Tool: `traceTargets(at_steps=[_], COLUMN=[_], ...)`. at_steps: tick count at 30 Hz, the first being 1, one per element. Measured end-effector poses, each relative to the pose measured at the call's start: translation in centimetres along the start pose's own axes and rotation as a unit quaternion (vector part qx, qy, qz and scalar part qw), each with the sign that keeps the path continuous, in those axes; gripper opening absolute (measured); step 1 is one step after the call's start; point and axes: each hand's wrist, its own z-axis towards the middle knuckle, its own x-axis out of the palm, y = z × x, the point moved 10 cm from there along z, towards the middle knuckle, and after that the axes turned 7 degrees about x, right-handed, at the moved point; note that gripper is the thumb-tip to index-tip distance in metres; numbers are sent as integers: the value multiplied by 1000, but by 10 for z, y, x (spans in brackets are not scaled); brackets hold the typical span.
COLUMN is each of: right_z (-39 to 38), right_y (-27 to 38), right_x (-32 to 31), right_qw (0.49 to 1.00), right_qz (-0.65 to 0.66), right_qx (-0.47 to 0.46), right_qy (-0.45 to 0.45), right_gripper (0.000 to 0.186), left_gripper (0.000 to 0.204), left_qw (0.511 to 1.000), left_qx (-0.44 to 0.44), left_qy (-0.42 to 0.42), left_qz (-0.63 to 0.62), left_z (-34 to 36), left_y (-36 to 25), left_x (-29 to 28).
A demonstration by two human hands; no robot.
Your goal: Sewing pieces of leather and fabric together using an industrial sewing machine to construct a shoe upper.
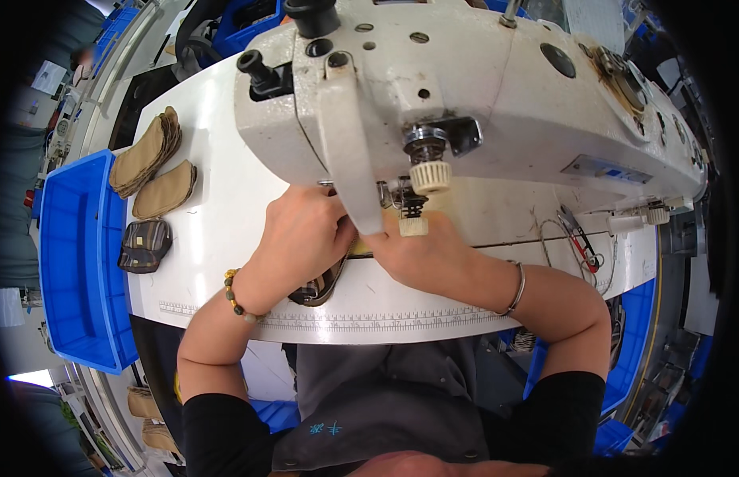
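Observation:
My left hand (304, 228) is curled under the head of a white sewing machine (465, 87), close to its needle area. Its bent fingers press on a dark plaid fabric piece (315, 290), part of which sticks out below the hand toward the table's front edge. My right hand (423, 253) lies just right of it, beside the same spot. The machine's white lever (350, 143) and tension knobs (430, 176) cover its fingertips. The needle and the far part of the fabric piece are hidden by the machine and my hands.
Stacked tan fabric pieces (143, 155) and a folded plaid piece (145, 245) lie on the white table (218, 119) at left. A blue bin (79, 262) stands beyond its left edge. Red-handled thread snips (580, 238) rest at right. A ruler strip (369, 322) runs along the front.

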Motion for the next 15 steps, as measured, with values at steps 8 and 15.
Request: traceTargets(at_steps=[8,15], right_z=[-2,0], right_y=[-3,14], right_x=[5,-12], right_qw=[999,997], right_qz=[-11,34], right_qx=[13,-50], right_qy=[27,41], right_gripper=[31,29], left_gripper=[26,27], left_qw=[962,969], left_qx=[-74,-64], left_qy=[40,57], left_qz=[-260,-230], left_z=[-14,-17], left_y=[49,40], left_x=[5,2])
